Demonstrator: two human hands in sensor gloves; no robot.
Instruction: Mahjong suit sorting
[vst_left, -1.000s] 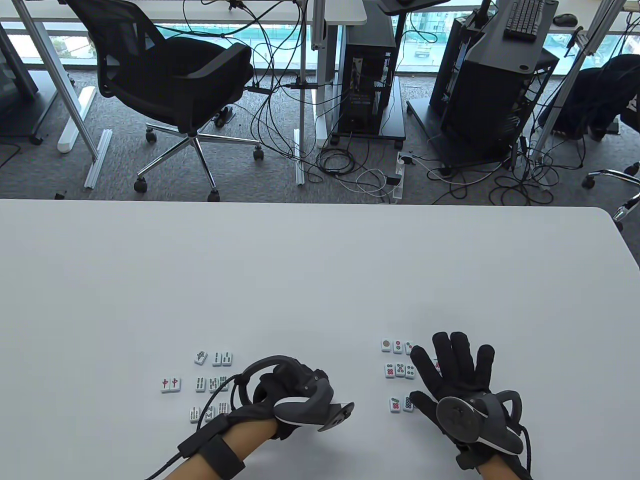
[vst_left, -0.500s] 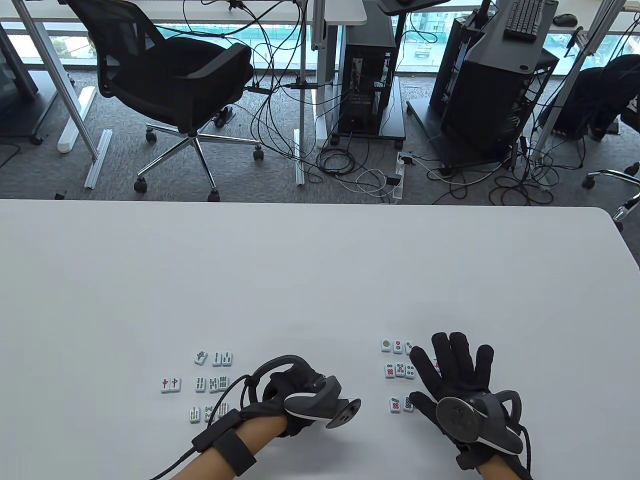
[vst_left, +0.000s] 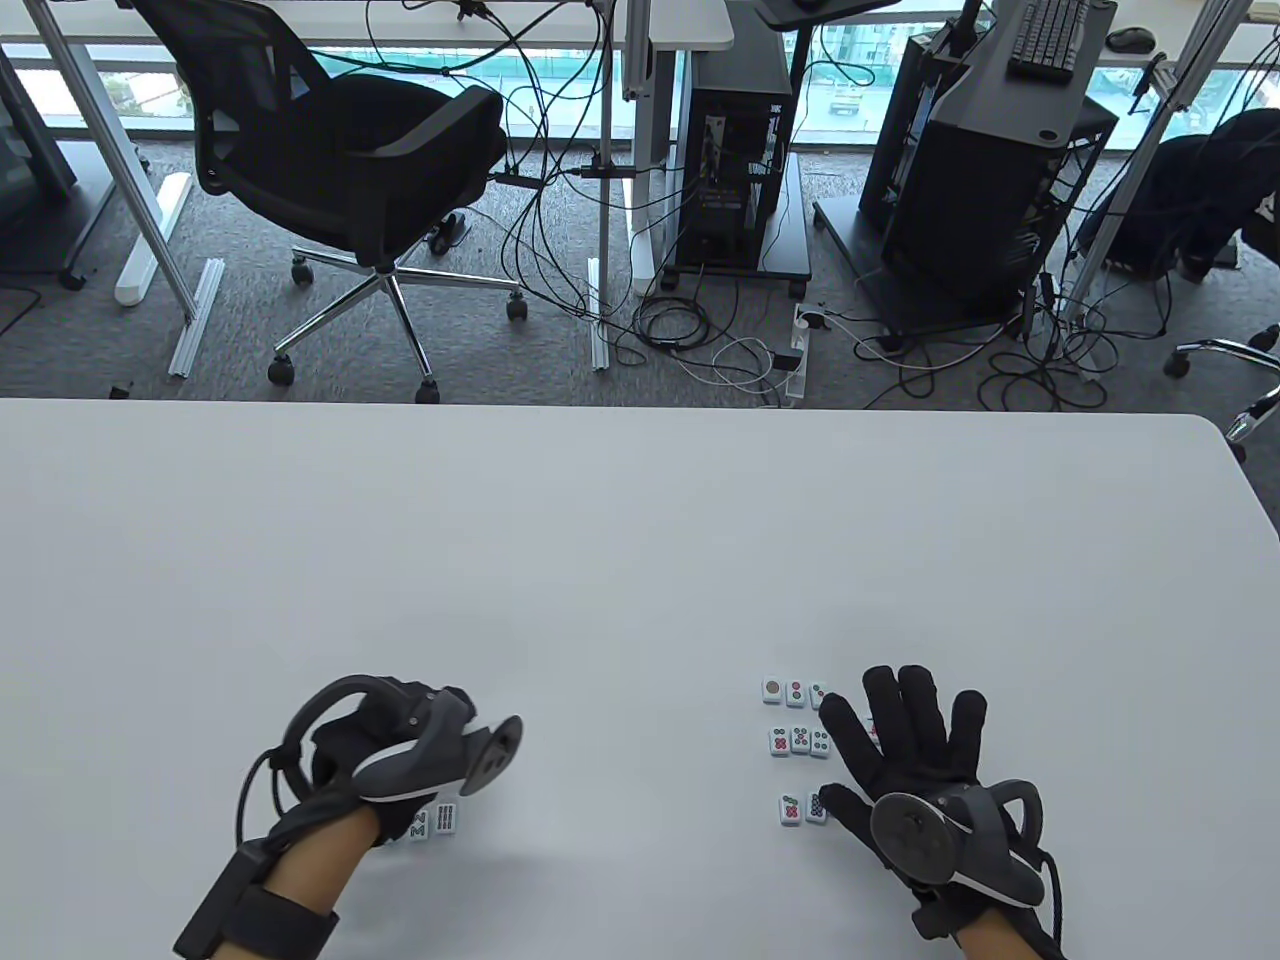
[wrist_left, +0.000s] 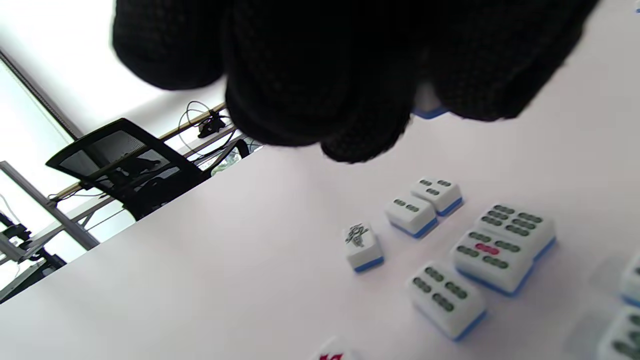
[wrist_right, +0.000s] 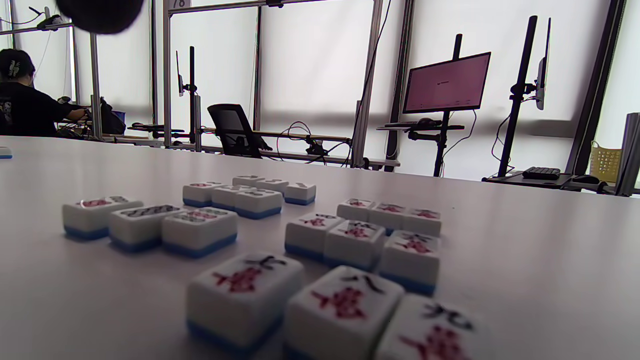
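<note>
Two hazards: dropping tile (wrist_left: 427, 107), seemingly pinched in left hand (vst_left: 380, 745) grip, onto bamboo tiles (wrist_left: 492, 250); flat, spread right hand (vst_left: 900, 750) grip nudging rows (vst_left: 797, 740).

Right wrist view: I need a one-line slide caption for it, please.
Low across the white table: face-up mahjong tiles with blue bases in rows; monitor and office chair behind.
</note>
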